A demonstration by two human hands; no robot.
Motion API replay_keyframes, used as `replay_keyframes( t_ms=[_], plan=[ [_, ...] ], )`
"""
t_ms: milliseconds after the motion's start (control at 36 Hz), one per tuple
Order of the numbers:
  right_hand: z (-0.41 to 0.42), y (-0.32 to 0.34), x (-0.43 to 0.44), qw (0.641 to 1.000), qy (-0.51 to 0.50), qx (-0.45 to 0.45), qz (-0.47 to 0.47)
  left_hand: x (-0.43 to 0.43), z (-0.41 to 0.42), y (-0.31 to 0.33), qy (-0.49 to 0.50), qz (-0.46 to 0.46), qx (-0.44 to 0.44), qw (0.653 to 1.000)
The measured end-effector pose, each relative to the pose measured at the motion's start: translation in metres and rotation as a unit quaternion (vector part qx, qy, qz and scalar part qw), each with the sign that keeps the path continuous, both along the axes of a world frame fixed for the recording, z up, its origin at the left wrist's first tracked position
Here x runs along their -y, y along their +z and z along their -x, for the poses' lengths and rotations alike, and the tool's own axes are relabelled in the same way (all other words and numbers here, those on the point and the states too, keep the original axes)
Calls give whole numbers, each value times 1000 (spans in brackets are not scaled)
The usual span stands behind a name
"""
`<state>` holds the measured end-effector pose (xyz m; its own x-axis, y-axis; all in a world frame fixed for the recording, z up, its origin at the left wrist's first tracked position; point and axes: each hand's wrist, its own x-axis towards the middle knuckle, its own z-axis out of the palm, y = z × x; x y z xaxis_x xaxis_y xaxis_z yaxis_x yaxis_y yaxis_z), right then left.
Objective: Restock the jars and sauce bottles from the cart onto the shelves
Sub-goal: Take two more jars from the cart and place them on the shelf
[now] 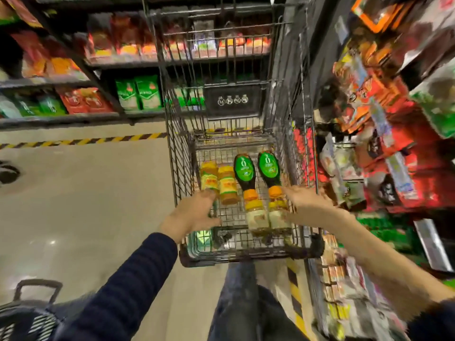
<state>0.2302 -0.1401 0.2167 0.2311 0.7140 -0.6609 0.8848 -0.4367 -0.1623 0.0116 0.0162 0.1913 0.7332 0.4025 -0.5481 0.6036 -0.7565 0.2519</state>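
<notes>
Between stocked shelves point(138, 94), I see the cart point(246, 252) on a pale floor point(86, 193). My left hand point(194, 215) and right hand point(305, 200) reach in, fingers open, holding nothing.

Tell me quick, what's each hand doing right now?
Left hand: open, reaching into the cart by an orange jar, holding nothing.
Right hand: open, at a pale jar, grip not closed.
</notes>
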Motion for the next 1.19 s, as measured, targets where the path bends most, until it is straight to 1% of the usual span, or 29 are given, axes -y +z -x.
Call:
replay_keyframes(
  t_ms=[56,111,167,278,333,417,528,611,667,694,750,833,889,1028,1139,1194],
  plan=[
    [-6,-15,-3,1000,-3,-6,25,-3,-9,-21,6,28,-13,1000],
    [-12,-35,-6,1000,2,-7,28,-2,-19,-42,6,47,-35,998],
    [-18,-54,-10,999,-7,-23,36,2,-28,-63,26,70,-75,994],
    [-25,-77,-17,994,-44,-60,76,16,-48,-103,82,138,-107,981],
    [-28,-95,-13,992,-49,-88,77,24,-54,-123,130,173,-106,971],
    [-31,-124,-4,987,-85,-125,51,37,-64,-148,194,224,-71,953],
    [-34,-138,-6,987,-97,-115,60,53,-79,-178,275,266,-71,921],
    [-37,-152,-6,984,-118,-123,60,65,-90,-209,317,283,-66,903],
    [-37,-158,-5,983,-127,-117,64,74,-96,-232,334,267,-80,901],
    [-38,-161,-5,983,-129,-113,66,78,-99,-237,340,262,-92,899],
    [-36,-168,-5,982,-136,-109,66,84,-107,-232,367,263,-85,888],
    [-33,-182,-5,980,-146,-100,87,86,-110,-235,425,287,-57,857],
    [-31,-186,-7,979,-153,-86,98,85,-109,-243,446,306,-40,840],
    [-32,-186,-10,977,-169,-82,98,80,-99,-257,460,351,-13,816],
    [-32,-191,-8,976,-175,-74,109,71,-90,-243,448,419,17,789],
    [-31,-195,-7,973,-188,-78,106,63,-82,-231,443,424,20,790]
  ],
)
